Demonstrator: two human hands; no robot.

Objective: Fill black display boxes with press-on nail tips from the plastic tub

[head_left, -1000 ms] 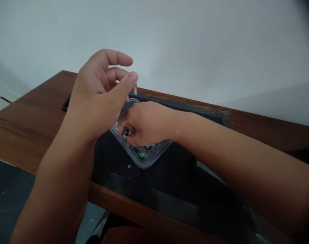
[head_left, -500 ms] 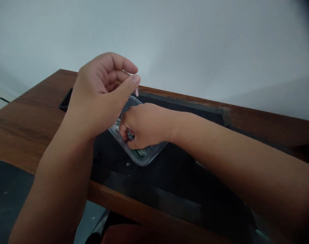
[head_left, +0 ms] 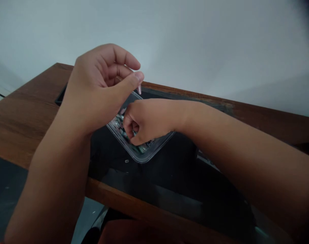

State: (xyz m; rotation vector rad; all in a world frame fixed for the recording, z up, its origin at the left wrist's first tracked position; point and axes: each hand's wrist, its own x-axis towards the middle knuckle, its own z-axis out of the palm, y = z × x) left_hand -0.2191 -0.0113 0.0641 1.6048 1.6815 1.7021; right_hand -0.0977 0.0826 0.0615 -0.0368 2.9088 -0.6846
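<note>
My left hand (head_left: 105, 74) is raised above the left side of a clear plastic container (head_left: 144, 158). Its thumb and fingers are curled round something small and pale (head_left: 139, 89), of which only a tip shows below the thumb. My right hand (head_left: 149, 118) reaches into the container from the right, fingers bent and pinched together. Small shiny pieces (head_left: 116, 124), some greenish, lie inside the container around those fingertips. Whatever the right fingers hold, if anything, is hidden.
The container stands on a black mat (head_left: 169, 173) on a brown wooden table (head_left: 24, 118). A tiny clear piece (head_left: 127, 161) lies on the mat in front of it. A dark tray (head_left: 60, 98) is partly hidden behind my left forearm. A pale wall rises behind.
My right hand has shifted slightly right and up, its fingers more tightly curled, and more of the pieces in the container show. My left hand is slightly higher. The view has shifted a little.
</note>
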